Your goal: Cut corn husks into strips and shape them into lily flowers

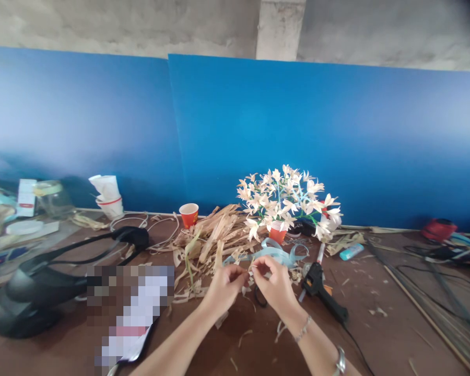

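The left hand (225,288) and right hand (272,284) pinched a small pale strip (251,272) between them. A blue ribbon (268,252) lay sideways just beyond.

Two hands sit at the bottom centre of the frame: one left hand (223,290), one right hand (276,286) — with one bracelet (303,329) and one wristwatch (340,361) on the right wrist. Above them lie one pale-blue ribbon (272,251) and one heap of dried husks (209,237). Two red paper cups (188,215) stand near the centre, one carrying the single bunch of pale flowers (285,201). Right of centre is one hot glue gun (316,282) — at lower left, one black bag (31,295).
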Demonstrator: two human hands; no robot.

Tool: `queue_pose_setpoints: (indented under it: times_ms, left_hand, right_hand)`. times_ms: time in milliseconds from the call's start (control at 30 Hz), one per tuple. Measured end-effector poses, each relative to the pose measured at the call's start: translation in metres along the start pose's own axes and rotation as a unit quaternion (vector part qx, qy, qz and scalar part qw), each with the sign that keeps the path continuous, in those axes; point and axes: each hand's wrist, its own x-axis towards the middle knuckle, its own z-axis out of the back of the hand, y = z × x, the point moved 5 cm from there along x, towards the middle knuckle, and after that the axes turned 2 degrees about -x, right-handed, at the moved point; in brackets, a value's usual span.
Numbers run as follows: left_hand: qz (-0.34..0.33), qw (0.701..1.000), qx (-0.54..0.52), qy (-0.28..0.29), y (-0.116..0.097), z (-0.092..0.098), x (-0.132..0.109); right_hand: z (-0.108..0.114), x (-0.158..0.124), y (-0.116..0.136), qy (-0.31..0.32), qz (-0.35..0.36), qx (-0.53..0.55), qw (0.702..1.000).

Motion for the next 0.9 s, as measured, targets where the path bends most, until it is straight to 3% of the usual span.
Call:
queue_pose_setpoints:
  times_ms: [133,267,467,600,700,900]
  left_hand:
    - [0.008,1.000,-0.029,0.002,0.001,0.000,0.000]
    - [0.060,0.993,-0.099,0.018,0.004,0.000,-0.002]
    - [0.137,0.954,-0.241,0.115,-0.003,-0.007,-0.011]
    - [0.156,0.946,-0.247,0.144,-0.005,-0.011,-0.014]
    - [0.145,0.958,-0.209,0.129,-0.005,-0.012,-0.013]
    - [0.084,0.990,-0.111,0.028,-0.002,-0.006,-0.006]
  right_hand:
    - [0.002,-0.002,0.001,-0.010,-0.002,0.035,0.999]
    - [0.006,-0.002,-0.001,-0.036,-0.044,0.115,0.992]
    - [0.002,0.002,-0.014,0.007,-0.144,0.260,0.955]
    - [0.000,0.004,-0.016,0.017,-0.157,0.293,0.943]
    - [0.001,0.005,-0.016,0.007,-0.157,0.297,0.942]
    - [0.000,0.005,-0.020,0.005,-0.158,0.277,0.948]
